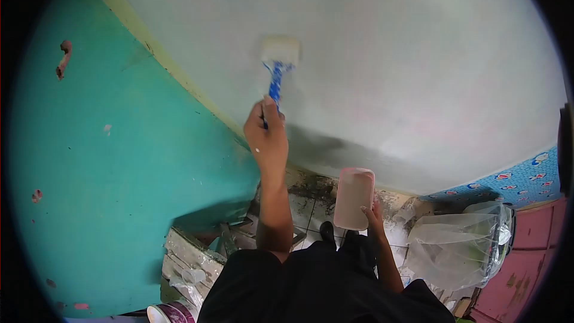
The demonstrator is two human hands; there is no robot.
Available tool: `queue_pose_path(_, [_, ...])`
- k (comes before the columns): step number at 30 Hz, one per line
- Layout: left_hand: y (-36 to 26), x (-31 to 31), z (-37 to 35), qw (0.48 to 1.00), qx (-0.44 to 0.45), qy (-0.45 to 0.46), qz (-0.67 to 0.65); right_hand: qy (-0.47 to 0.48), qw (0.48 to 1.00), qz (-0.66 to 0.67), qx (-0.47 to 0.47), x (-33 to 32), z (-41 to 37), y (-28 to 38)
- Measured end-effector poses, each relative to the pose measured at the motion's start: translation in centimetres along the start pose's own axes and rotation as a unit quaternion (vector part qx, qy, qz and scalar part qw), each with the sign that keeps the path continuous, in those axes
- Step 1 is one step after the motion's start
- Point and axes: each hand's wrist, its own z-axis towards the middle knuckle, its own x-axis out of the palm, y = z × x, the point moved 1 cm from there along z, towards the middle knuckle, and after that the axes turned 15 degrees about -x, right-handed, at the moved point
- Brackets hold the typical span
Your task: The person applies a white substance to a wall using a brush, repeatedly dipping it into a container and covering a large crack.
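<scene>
White wall (406, 54) under brush (278, 67) in clenched left hand (267, 137), cup (353, 196) clasped in right hand (375, 215)

No words, numbers or brand marks can be read anywhere in this view. The paintbrush (275, 84) has a blue and white mottled handle, but the marks form no legible letters. A blue patterned sheet (526, 178) low on the right wall carries small cartoon figures, with no readable writing among them. A tub (170, 313) at the bottom edge has a purple band that may be a label, but it is too small and cut off to read. The pale cup (354, 197) shows only a smeared side.
</scene>
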Motion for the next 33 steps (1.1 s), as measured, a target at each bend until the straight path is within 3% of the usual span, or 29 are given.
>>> queue_pose_path(3, [0.6, 1.3, 1.2, 0.997, -0.015, 0.008, -0.075, 0.018, 1.0, -0.019, -0.001, -1.1, 0.6, 0.6])
queue_pose_path(4, [2.0, 1.6, 1.3, 0.999, -0.01, 0.015, -0.039, 0.023, 1.0, -0.019, 0.001, -1.6, 0.7, 0.8])
queue_pose_path(6, [7.4, 1.7, 1.8, 0.999, -0.003, 0.028, 0.034, 0.03, 0.999, -0.024, -0.005, -2.8, 0.5, 0.9])
queue_pose_path(8, [16.4, 2.0, 1.6, 0.999, -0.05, 0.017, 0.007, 0.038, 0.998, -0.035, -0.028, -4.1, 0.8, 0.9])
queue_pose_path(13, [34.8, 1.1, -2.8, 0.988, -0.088, 0.036, 0.123, 0.046, 0.997, -0.062, -0.023, -6.3, 1.2, 3.2])
queue_pose_path(17, [43.1, -0.7, -5.9, 0.95, -0.248, 0.021, 0.188, 0.043, 0.998, -0.047, 0.018, -6.3, 0.9, 6.7])
queue_pose_path(20, [44.6, -0.8, -5.6, 0.93, -0.275, 0.004, 0.244, 0.036, 0.997, -0.065, -0.004, -7.4, 1.2, 6.5])
queue_pose_path(23, [38.7, 0.5, -3.5, 0.956, -0.21, 0.04, 0.202, 0.022, 0.996, -0.08, -0.033, -6.9, 0.3, 6.9])
queue_pose_path(28, [19.6, 3.3, -2.1, 0.973, -0.14, 0.043, 0.181, -0.001, 1.0, -0.028, -0.011, -6.1, -0.6, 5.8])
queue_pose_path(33, [5.6, 3.1, -2.2, 0.994, -0.067, 0.045, 0.069, -0.014, 0.999, -0.035, -0.009, -5.0, -0.6, 3.5])
